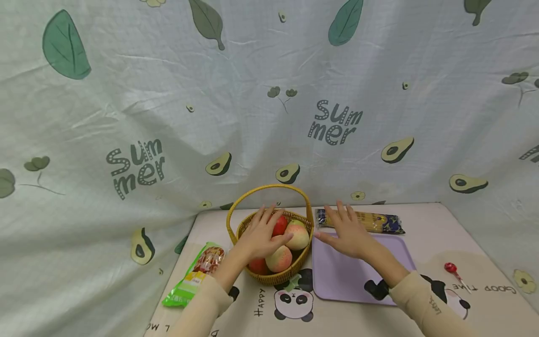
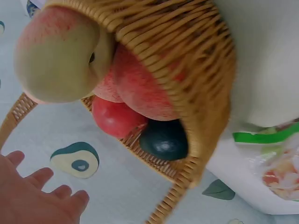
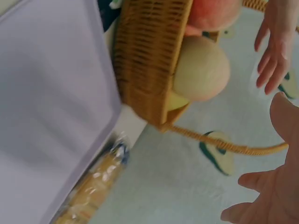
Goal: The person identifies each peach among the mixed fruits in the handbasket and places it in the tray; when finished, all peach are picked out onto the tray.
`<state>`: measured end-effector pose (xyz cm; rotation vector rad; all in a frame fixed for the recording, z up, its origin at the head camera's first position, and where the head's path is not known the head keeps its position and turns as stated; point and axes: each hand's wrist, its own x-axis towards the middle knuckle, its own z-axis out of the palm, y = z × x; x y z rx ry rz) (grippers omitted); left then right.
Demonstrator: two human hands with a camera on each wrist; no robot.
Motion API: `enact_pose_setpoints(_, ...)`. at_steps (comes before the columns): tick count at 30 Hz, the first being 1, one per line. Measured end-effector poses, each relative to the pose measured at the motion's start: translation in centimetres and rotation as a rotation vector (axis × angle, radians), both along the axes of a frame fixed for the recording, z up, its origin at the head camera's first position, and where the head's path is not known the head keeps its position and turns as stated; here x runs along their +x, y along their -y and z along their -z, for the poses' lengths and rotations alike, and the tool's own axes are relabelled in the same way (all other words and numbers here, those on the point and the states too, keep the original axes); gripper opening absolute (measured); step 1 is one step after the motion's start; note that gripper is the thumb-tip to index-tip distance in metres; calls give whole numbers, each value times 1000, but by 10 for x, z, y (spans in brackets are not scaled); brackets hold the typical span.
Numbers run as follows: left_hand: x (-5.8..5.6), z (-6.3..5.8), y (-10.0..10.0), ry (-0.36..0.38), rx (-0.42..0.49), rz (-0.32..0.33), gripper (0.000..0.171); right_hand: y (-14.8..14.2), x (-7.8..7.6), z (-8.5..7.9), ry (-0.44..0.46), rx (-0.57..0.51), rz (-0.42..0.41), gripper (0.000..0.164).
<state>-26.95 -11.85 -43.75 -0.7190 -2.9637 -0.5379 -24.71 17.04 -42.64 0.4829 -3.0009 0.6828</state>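
A wicker basket [image 1: 273,280] with a tall arched handle holds several fruits. A pale peach [image 1: 297,235], another peach [image 1: 279,259] and a red fruit [image 1: 280,225] show in the head view; a dark green fruit [image 2: 164,140] appears in the left wrist view. My left hand [image 1: 258,235] is spread over the basket's left side, fingers extended and holding nothing. To the right, my right hand [image 1: 348,234] hovers with fingers spread above the lilac tray [image 1: 337,281], its thumb toward the basket. Behind that hand lies a clear-and-blue packet of long yellow sticks [image 1: 375,222].
A green snack bag [image 1: 198,274] lies left of the basket. On the right of the table [image 1: 438,234] is a red lollipop [image 1: 450,267] with a white stick. A printed cloth [image 1: 252,117] hangs behind the table's far edge.
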Motion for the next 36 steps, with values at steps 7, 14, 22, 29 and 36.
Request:
enact_pose_setpoints(7,35,4,34,17,112,-44,82,32,11,-14,57,-23,-102,89)
enact_pose_setpoints(14,64,16,75,103,249,-163,50,68,16,-7,68,-96,-284,75)
enact_pose_setpoints(22,51,34,112,315,386,-190,106,104,12,4,73,-38,-431,55)
enact_pose_setpoints(29,27,47,111,496,582,-125,130,119,6,12,68,24,-445,52)
enact_pose_setpoints(36,16,55,104,524,544,-173,132,124,-2,21,5,25,-455,54)
